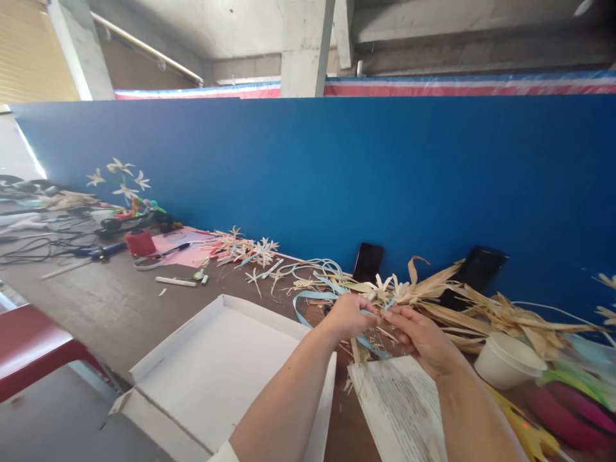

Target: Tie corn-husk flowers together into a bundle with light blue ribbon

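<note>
My left hand (353,316) is closed in a pinch on a narrow light-blue ribbon (299,309), which loops out to its left; another length hangs below the fingers. Close beside it, my right hand (418,330) pinches the stem end of a cream flower (384,290) that looks made of dried husk. Some blue shows just under its petals. The fingertips of both hands nearly meet and partly hide the stem. Behind the right hand lies a heap of dried husks (510,314). Beneath the hands is a printed sheet (402,401) with scraps around it.
An open white box lid (226,372) lies to the left. Two phones, one black (368,262) and one dark (481,266), lean against the blue partition (298,173). At right stands a white cup (509,360). Farther left are small flowers (262,250), red thread (140,242) and cords.
</note>
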Tool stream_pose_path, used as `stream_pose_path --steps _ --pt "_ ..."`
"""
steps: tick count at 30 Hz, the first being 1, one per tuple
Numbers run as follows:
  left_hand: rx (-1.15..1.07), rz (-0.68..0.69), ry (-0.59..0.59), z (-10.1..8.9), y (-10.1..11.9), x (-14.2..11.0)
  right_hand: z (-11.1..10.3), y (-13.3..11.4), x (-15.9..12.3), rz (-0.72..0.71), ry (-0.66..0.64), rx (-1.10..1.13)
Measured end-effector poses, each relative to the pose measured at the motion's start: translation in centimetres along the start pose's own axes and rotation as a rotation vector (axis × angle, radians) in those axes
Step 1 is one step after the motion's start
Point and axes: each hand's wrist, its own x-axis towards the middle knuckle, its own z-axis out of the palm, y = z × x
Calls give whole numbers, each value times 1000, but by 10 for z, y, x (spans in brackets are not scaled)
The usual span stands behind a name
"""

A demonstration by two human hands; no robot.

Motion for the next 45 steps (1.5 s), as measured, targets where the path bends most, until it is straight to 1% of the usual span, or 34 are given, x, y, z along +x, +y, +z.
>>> stream_pose_path --steps 4,7,9,11,17,20,22,25,28,32,35,38,40,42,45 --pt "-57 -42 -13 -1 1 -1 -2 -4 -3 -3 -48 125" --pt "-92 -49 -37 -1 2 -2 -1 -4 -1 -20 -74 170" --pt "-84 -57 -44 -1 3 -3 0 -3 0 -22 -58 165" --pt "-46 -57 -36 0 4 -3 1 -1 2 -37 -15 138" --pt "27 20 10 3 3 -2 2 4 6 -108 106 -16" --pt "39 38 14 4 -1 -1 0 7 10 -159 125 -154" --pt "18 38 -5 4 -2 0 -1 7 11 -201 137 -262" --pt "-44 8 -68 2 -3 0 -1 3 9 -262 184 -393" --pt "-84 -32 -87 1 -2 -2 1 0 6 -281 213 -439" --pt "-62 -35 -13 2 -2 -1 4 -1 5 -278 198 -419" --pt "-31 -22 14 4 -3 1 5 2 7 -252 190 -374" --pt "-36 3 23 3 -2 1 6 3 8 -214 220 -270" --pt "-58 -6 31 2 0 0 7 4 8 -190 222 -162" --pt "-94 -21 42 2 2 -1 8 3 6 -153 166 -78" --pt "-151 -38 64 3 5 -2 10 3 4 -114 79 -49"
